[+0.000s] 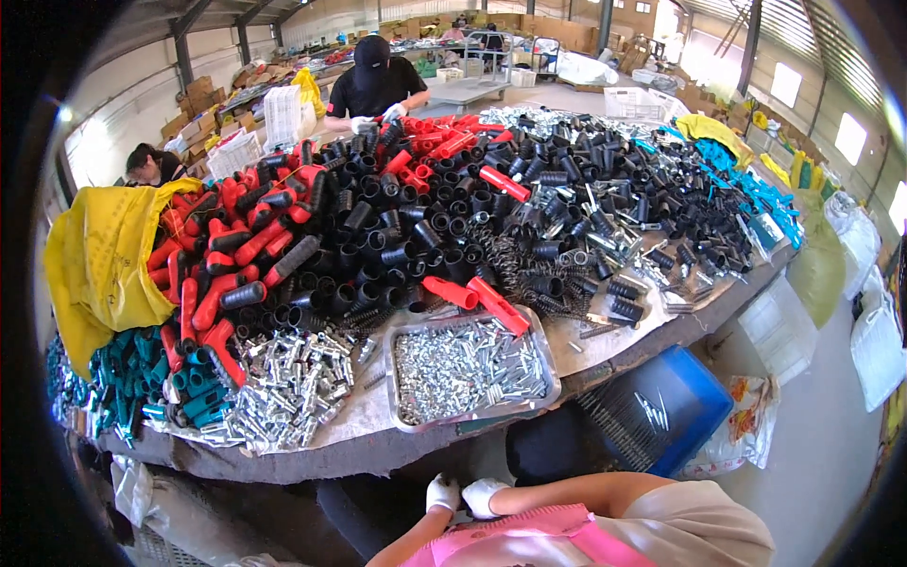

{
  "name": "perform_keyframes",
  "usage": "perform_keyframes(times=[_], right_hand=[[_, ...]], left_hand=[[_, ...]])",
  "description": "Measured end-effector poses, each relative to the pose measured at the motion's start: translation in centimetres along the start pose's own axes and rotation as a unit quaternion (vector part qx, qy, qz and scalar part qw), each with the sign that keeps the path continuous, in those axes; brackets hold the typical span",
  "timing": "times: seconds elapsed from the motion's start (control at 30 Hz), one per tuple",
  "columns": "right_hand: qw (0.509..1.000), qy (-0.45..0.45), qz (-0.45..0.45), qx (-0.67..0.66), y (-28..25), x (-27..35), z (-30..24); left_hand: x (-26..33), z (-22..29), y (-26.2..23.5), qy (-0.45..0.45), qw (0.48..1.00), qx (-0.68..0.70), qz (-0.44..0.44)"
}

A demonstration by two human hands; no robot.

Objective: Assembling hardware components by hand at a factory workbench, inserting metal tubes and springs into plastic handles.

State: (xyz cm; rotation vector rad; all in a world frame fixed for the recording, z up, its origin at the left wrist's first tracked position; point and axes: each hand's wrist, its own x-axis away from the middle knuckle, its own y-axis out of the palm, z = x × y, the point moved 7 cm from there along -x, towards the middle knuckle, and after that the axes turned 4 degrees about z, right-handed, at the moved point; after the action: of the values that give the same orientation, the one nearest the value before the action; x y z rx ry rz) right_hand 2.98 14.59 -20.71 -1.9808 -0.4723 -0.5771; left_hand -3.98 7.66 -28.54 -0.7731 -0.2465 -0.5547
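Observation:
My left hand (442, 493) and my right hand (484, 498), both in white gloves, are close together low over my lap, below the table edge. The fingers of both look curled in; whatever they may hold is hidden. Nearest on the table is a clear tray (553, 386) of small silver metal parts. Two red plastic pieces (498, 306) lie at its far rim, one resting over it. To its left is a heap of silver metal fittings (298, 387). Behind the tray spreads a large pile of black ribbed plastic sleeves (378, 227) with dark coil springs (520, 260).
Red-and-black handles (250, 246) spill by a yellow sack (104, 255) at left, above teal parts (104, 378). A blue crate (694, 402) holding metal rods stands below the table at right. Across the table works a person (376, 85) in a black cap and white gloves.

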Motion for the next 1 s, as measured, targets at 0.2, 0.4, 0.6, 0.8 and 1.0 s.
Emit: perform_keyframes(times=[0.2,0.4,0.6,0.8,1.0], right_hand=[[0.998,0.035,-0.002,-0.056,-0.1,0.3,0.3],[0.992,0.086,0.018,-0.092,2.5,-1.5,1.3],[0.997,0.037,-0.002,-0.069,-1.8,2.3,0.0],[0.996,0.035,0.019,-0.079,4.7,-1.6,1.2],[0.997,0.048,0.028,-0.051,1.4,-2.1,1.8]], left_hand=[[0.2,2.1,-0.6,0.027,0.999,-0.028,-0.002],[-1.5,0.1,0.7,0.018,0.997,-0.073,0.007],[1.1,3.9,-1.2,0.025,1.000,-0.008,-0.015],[0.6,-2.4,1.3,-0.012,0.999,-0.029,0.019],[-1.0,1.0,0.2,0.012,0.999,-0.035,0.032]])
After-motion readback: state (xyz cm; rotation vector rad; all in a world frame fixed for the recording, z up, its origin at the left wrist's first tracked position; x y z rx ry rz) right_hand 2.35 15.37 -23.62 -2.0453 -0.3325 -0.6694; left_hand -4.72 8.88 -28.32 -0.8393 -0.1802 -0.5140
